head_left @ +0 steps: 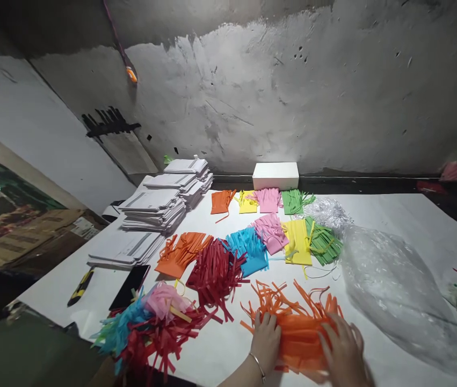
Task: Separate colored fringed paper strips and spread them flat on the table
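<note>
An orange fringed tissue paper (298,341) lies on the table in front of me, its cut strips fanning away from me. My left hand (266,341), with a bangle on the wrist, is closed over the paper's left edge, fingers bent onto it. At the right edge, my right hand (343,349) grips the same paper, its fingers slightly blurred. Just beyond lie a dark red fringed bundle (216,271), a blue one (248,250) and another orange one (182,255). To the left a mixed heap of red, pink and blue fringes (156,322) hangs over the front edge.
Stacks of white printed sheets (151,201) stand at the left, near a yellow-black cutter (81,287) and a dark phone (129,287). A white box (275,174) sits by the wall behind fringed pieces. A clear plastic bag (397,290) covers the right side.
</note>
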`<state>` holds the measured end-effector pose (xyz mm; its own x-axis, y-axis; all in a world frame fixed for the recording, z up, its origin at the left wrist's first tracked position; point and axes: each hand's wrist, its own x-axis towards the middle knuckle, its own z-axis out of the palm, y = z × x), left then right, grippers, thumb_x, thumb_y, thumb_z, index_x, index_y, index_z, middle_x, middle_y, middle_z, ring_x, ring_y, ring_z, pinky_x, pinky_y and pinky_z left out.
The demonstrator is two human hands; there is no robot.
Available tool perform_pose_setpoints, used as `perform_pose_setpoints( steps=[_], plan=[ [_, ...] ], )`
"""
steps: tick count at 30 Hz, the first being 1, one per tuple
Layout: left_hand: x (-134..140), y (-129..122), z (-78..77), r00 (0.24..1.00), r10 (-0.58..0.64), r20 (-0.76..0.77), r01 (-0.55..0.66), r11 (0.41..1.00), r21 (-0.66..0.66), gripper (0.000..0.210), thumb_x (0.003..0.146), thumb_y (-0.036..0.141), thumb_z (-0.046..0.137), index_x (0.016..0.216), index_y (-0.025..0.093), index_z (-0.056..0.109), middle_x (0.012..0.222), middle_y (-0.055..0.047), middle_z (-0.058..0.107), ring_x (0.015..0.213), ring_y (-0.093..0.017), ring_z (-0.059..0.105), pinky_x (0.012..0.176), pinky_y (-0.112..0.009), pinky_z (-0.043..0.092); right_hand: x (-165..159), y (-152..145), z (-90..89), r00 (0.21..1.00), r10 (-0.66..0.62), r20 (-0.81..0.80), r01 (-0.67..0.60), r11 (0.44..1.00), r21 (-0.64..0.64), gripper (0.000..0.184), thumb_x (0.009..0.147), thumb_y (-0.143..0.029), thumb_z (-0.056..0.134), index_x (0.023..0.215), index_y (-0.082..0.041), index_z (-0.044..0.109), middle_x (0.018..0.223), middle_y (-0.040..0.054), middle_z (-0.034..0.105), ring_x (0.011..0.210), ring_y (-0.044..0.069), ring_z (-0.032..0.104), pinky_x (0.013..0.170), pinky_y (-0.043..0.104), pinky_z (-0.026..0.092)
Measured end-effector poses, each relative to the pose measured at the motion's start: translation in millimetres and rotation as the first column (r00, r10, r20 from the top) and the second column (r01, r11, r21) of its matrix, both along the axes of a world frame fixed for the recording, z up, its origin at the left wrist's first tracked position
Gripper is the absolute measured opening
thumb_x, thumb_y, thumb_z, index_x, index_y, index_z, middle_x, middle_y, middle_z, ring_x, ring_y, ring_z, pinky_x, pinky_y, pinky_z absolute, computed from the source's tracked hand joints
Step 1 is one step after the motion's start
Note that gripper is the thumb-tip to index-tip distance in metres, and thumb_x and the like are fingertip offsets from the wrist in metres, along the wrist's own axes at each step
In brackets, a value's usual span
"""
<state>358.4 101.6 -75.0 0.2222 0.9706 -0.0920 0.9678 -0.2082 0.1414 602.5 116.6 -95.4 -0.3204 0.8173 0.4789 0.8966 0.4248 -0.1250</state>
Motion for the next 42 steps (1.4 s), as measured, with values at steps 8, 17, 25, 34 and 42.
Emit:
perform_pose_setpoints(
  steps=[8, 17, 25, 34, 42],
  plan=[
    [-15, -5, 11.3, 1.0, 0.013, 0.028, -0.013, 1.0, 0.009, 0.014, 0.09, 0.023, 0.057, 0.095, 0.021, 0.07, 0.107, -0.008, 0.068, 0.109, -0.029, 0.056, 0.107, -0.056, 0.03, -55, 4, -9.3, 0.968, 0.235, 0.092, -0.235, 0.972, -0.009, 0.036, 0.076, -0.018, 0.06, 0.109, -0.029, 0.068, 0.107, 0.0016, 0.072, 0.101, 0.024, 0.064, 0.099, 0.038, 0.041],
    [3, -17, -41.6, 0.981, -0.192, 0.015, 0.185, 0.962, 0.2, 0.017, 0.095, 0.024, 0.054, 0.105, 0.029, 0.067, 0.104, -0.001, 0.071, 0.11, -0.024, 0.058, 0.107, -0.05, 0.035, -52, -5, -25.4, 0.971, 0.205, 0.123, -0.203, 0.979, -0.029, 0.036, 0.075, -0.003, 0.05, 0.093, -0.029, 0.067, 0.095, -0.0015, 0.073, 0.094, 0.023, 0.064, 0.096, 0.047, 0.039],
    [-1, -6, -10.5, 0.982, 0.15, 0.111, -0.154, 0.988, 0.02, 0.021, 0.092, 0.022, 0.052, 0.098, 0.024, 0.073, 0.115, -0.006, 0.068, 0.12, -0.029, 0.053, 0.109, -0.059, 0.029, -37, 6, -22.0, 0.995, 0.087, 0.056, -0.086, 0.996, -0.023, 0.014, 0.084, -0.023, 0.055, 0.084, -0.029, 0.067, 0.101, 0.0017, 0.073, 0.096, 0.027, 0.064, 0.088, 0.047, 0.039],
    [6, 24, 17.2, 0.959, 0.281, 0.035, -0.272, 0.948, -0.163, 0.03, 0.085, 0.028, 0.051, 0.098, 0.019, 0.076, 0.116, -0.014, 0.066, 0.117, -0.036, 0.053, 0.103, -0.06, 0.032, -58, 27, -7.1, 0.999, 0.022, 0.049, -0.018, 0.997, -0.077, 0.024, 0.08, -0.009, 0.048, 0.082, -0.025, 0.065, 0.084, 0.0068, 0.066, 0.084, 0.029, 0.059, 0.091, 0.056, 0.038],
    [-1, 25, 10.2, 0.961, 0.265, 0.077, -0.259, 0.962, -0.086, 0.023, 0.083, 0.032, 0.057, 0.094, 0.021, 0.074, 0.11, -0.011, 0.068, 0.11, -0.034, 0.056, 0.103, -0.061, 0.033, -77, 13, -22.3, 0.962, 0.255, -0.099, -0.263, 0.962, -0.08, 0.021, 0.078, -0.005, 0.059, 0.075, -0.026, 0.063, 0.078, -0.0042, 0.065, 0.085, 0.02, 0.058, 0.104, 0.047, 0.03]
  ],
)
